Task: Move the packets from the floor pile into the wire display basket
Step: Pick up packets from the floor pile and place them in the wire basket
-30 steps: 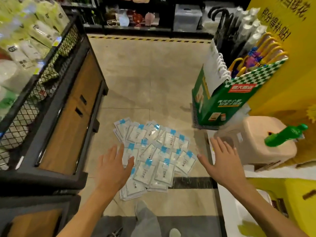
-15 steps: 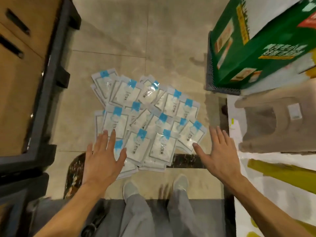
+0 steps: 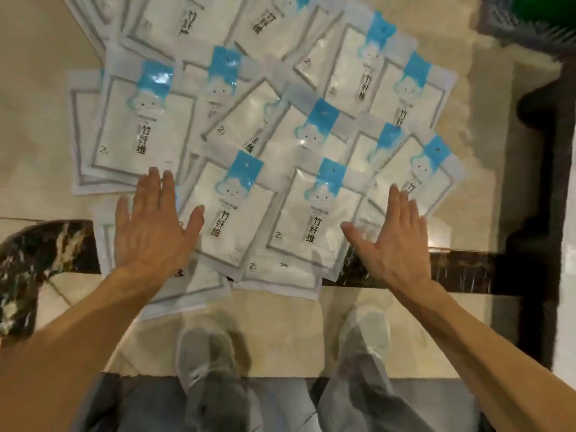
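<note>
Packets (image 3: 261, 145) lay in a loose overlapping pile on the floor (image 3: 28, 126), white with blue tabs and black characters, spread across pale tile and partly over a dark marbled strip (image 3: 40, 247). Left hand (image 3: 152, 232) was flat and spread, fingers straight, thumb out to the right, over the pile's near left edge; could not tell if the palm touched the packets. Right hand (image 3: 396, 241) was likewise flat, fingers together and straight, thumb pointing left, over the near right edge. Neither hand held anything. Grey shoes (image 3: 202, 360) and trouser legs stood just behind the pile, toes near its closest packets. A green box corner (image 3: 548, 10) showed at upper right, well apart from the hands. Basket was not visible.
</note>
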